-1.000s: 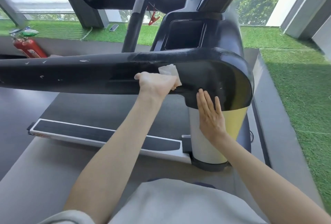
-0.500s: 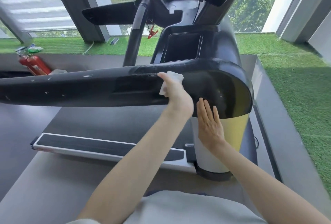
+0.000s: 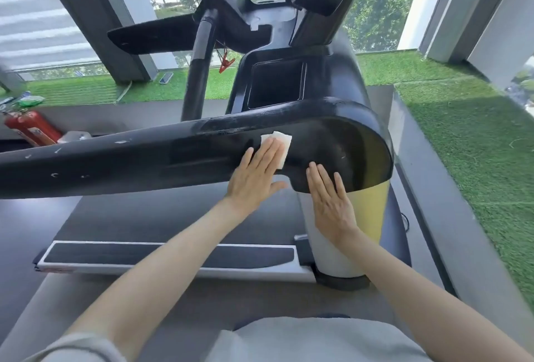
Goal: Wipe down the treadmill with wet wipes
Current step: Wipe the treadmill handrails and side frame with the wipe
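Observation:
The black treadmill handrail point(image 3: 144, 156) runs across the view from the left to a rounded end at the right, above a white and yellow upright post point(image 3: 372, 211). A white wet wipe point(image 3: 284, 142) lies flat against the side of the handrail. My left hand point(image 3: 255, 176) presses it there with straight fingers. My right hand point(image 3: 329, 199) rests flat and open on the lower edge of the handrail's rounded end and the post, just right of the left hand.
The treadmill belt point(image 3: 161, 217) and a side foot rail point(image 3: 173, 257) lie below the handrail. The console point(image 3: 277, 84) rises behind it. A red fire extinguisher point(image 3: 31, 127) stands at the far left. Green artificial turf point(image 3: 476, 142) covers the floor on the right.
My left hand has flattened out over the wipe and slid a little right along the handrail side. The right hand has stayed in place. The camera tilted up slightly.

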Motion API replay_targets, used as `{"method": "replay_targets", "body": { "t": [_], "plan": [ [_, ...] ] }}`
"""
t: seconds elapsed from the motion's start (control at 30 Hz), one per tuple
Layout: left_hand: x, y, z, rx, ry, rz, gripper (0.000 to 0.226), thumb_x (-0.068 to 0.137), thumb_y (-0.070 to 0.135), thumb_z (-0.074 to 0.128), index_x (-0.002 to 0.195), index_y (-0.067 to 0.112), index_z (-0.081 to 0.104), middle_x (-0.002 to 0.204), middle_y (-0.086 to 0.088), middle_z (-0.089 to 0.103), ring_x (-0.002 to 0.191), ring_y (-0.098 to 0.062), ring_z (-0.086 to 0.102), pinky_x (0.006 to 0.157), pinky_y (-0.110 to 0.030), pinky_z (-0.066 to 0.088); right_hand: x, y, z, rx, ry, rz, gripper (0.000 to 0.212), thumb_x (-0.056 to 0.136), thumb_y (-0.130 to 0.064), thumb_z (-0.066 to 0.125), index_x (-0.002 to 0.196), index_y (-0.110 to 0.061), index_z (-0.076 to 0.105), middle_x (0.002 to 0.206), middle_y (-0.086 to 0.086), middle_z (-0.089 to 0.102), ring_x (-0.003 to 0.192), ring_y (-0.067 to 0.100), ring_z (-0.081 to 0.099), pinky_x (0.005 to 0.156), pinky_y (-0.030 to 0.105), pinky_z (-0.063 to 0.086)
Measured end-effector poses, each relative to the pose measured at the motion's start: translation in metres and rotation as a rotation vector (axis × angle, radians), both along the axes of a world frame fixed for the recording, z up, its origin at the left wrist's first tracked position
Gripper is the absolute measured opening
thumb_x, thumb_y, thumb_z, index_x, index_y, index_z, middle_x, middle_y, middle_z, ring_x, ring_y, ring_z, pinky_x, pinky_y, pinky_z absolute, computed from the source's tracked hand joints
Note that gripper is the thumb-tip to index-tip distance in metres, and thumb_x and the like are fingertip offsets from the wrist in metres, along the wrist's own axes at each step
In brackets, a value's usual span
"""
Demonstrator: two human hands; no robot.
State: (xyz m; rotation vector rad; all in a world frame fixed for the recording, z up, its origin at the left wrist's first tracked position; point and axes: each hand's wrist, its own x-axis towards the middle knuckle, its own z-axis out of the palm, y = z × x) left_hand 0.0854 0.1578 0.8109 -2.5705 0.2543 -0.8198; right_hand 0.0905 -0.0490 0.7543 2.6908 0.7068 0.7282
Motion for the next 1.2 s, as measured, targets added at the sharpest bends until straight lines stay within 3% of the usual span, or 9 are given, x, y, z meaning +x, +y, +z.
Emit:
{"method": "replay_targets", "body": {
  "t": [0.17,0.3,0.4,0.47,0.63,0.8,0.97,1.1,1.2],
  "plan": [
    [-0.014,0.094,0.023,0.555,-0.127,-0.093,0.090,0.090,0.068,0.013,0.152,0.005,-0.004,0.158,-0.014,-0.014,0.146,-0.025,-0.015,0.114,-0.039,-0.002,-0.002,0.011,-0.008,0.182,-0.003,0.015,0.075,0.079,0.001,0.022,0.148,0.000,-0.006,0.156,0.014,-0.005,0.145,0.028,-0.003,0.117,0.045,-0.004],
    [-0.004,0.072,0.035,0.600,-0.118,-0.199,0.100,0.089,0.067,0.033,0.150,0.000,-0.008,0.156,-0.013,-0.002,0.142,-0.029,-0.002,0.108,-0.036,0.007,-0.008,0.033,-0.010,0.289,0.062,-0.089,0.073,0.080,-0.002,0.031,0.148,-0.001,0.005,0.155,0.015,-0.008,0.144,0.030,-0.018,0.116,0.048,-0.002],
    [0.009,0.012,0.031,0.759,-0.168,-0.287,0.080,0.095,0.058,0.021,0.151,0.005,-0.002,0.160,0.002,0.007,0.142,-0.028,0.005,0.112,-0.050,-0.012,-0.012,0.042,-0.013,0.325,0.103,-0.157,0.074,0.087,-0.009,0.033,0.148,-0.001,-0.007,0.155,0.015,-0.012,0.143,0.030,-0.024,0.116,0.049,-0.004],
    [0.021,-0.012,0.039,0.767,-0.186,-0.330,0.074,0.099,0.051,0.020,0.152,0.004,0.000,0.160,-0.004,0.010,0.146,-0.028,0.010,0.110,-0.055,-0.019,-0.012,0.042,-0.014,0.324,0.140,-0.169,0.081,0.090,-0.011,0.044,0.148,-0.003,-0.011,0.155,0.015,-0.015,0.143,0.030,-0.021,0.117,0.049,-0.004],
    [0.047,-0.040,0.076,0.511,-0.139,-0.450,0.068,0.098,0.046,0.035,0.146,-0.002,0.024,0.151,-0.016,0.033,0.140,-0.032,0.030,0.115,-0.051,-0.006,-0.017,0.060,-0.016,0.656,0.178,-0.296,0.103,0.072,0.004,0.058,0.151,-0.010,-0.006,0.157,0.019,0.000,0.146,0.035,-0.001,0.119,0.048,0.000],
    [0.045,-0.051,0.062,0.931,0.053,-0.576,0.060,0.102,0.030,0.027,0.151,0.005,0.004,0.160,-0.014,-0.003,0.146,-0.035,-0.003,0.111,-0.050,-0.015,-0.015,0.084,-0.015,0.939,0.196,-0.358,0.092,0.075,0.007,0.050,0.150,-0.002,-0.002,0.158,0.018,-0.007,0.146,0.033,-0.006,0.119,0.049,0.004],
    [0.052,-0.059,0.067,0.598,-0.017,-0.589,0.057,0.097,0.021,0.018,0.152,0.005,0.012,0.159,-0.011,0.015,0.146,-0.027,0.015,0.118,-0.042,0.007,-0.018,0.098,-0.013,1.271,0.221,-0.448,0.089,0.077,0.014,0.049,0.150,0.000,0.000,0.157,0.018,-0.014,0.146,0.031,-0.011,0.119,0.047,0.005],
    [0.048,-0.055,0.059,1.005,0.171,-0.667,0.060,0.102,0.026,0.018,0.150,0.003,-0.009,0.160,-0.012,-0.009,0.147,-0.029,-0.007,0.114,-0.044,-0.012,-0.022,0.097,-0.016,1.302,0.305,-0.502,0.088,0.082,0.009,0.049,0.151,-0.002,-0.004,0.157,0.016,-0.014,0.146,0.027,-0.011,0.119,0.050,0.002],
    [0.061,-0.070,0.080,0.830,0.085,-0.660,0.058,0.102,0.022,0.016,0.149,0.002,-0.012,0.159,-0.014,-0.009,0.147,-0.030,-0.008,0.112,-0.043,-0.015,-0.025,0.090,-0.020,1.266,0.324,-0.483,0.088,0.084,0.006,0.050,0.151,-0.006,-0.006,0.157,0.012,-0.018,0.146,0.025,-0.013,0.118,0.047,-0.005]
  ]
}}
